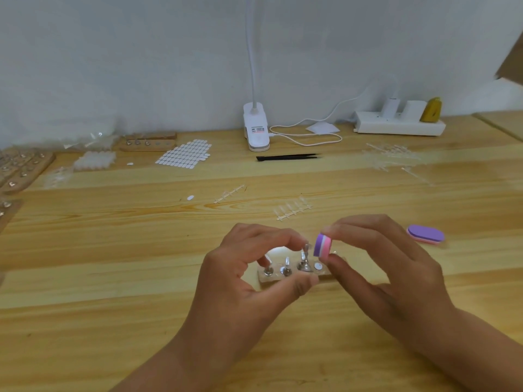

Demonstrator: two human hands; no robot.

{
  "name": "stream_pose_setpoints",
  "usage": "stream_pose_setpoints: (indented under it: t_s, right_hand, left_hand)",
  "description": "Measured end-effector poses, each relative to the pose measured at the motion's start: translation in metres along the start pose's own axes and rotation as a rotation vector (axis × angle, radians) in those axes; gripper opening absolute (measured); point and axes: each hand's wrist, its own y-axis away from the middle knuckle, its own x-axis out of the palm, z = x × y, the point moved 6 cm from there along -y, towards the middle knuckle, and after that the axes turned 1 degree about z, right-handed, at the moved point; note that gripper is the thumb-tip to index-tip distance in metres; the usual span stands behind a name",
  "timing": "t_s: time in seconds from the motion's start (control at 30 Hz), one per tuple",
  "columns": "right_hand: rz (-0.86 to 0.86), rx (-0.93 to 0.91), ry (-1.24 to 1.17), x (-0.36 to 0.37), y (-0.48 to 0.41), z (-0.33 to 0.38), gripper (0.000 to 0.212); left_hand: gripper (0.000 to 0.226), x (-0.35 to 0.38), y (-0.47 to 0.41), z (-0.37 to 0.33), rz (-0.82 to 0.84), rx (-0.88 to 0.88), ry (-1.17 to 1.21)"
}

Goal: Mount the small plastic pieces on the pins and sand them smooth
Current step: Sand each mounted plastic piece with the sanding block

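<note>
3 pins [286, 267] stood on a block [266, 278] on the near desk [113, 250], the left hand [240, 273] pinching the tiny plastic piece [308, 246] atop the rightmost one, likely light, thin and bendy, best held by its edges, the right hand [382, 267] with its grip clamped on a soft sanding pad [322, 245] just beside it.

Pin block [266, 279] front edge hidden behind left hand [240, 281] thumb. Buffer [322, 248] mostly hidden inside right hand [382, 267]. Piece [308, 245] on raised pin [303, 257]: blurred, tiny.

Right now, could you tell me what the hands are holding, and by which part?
The right hand pinches the sanding block by its top and bottom edges; the left hand holds an upright pin by its top.
</note>
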Motion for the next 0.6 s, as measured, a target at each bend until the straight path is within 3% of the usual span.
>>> stream_pose_setpoints:
  t_s: [0.13,0.4,0.6]
  right_hand:
    - [-0.002,0.001,-0.018,-0.001,0.001,0.003,0.023]
    - [0.002,0.239,-0.118,-0.005,-0.001,-0.01,0.021]
    - [0.008,0.114,-0.118,-0.001,-0.002,0.004,0.022]
  left_hand:
    - [0.027,0.005,0.001,0.0,0.058,0.01,0.016]
    - [0.024,0.011,0.002,0.01,0.116,-0.084,0.206]
    - [0.025,0.011,0.002,0.011,0.104,-0.07,0.21]
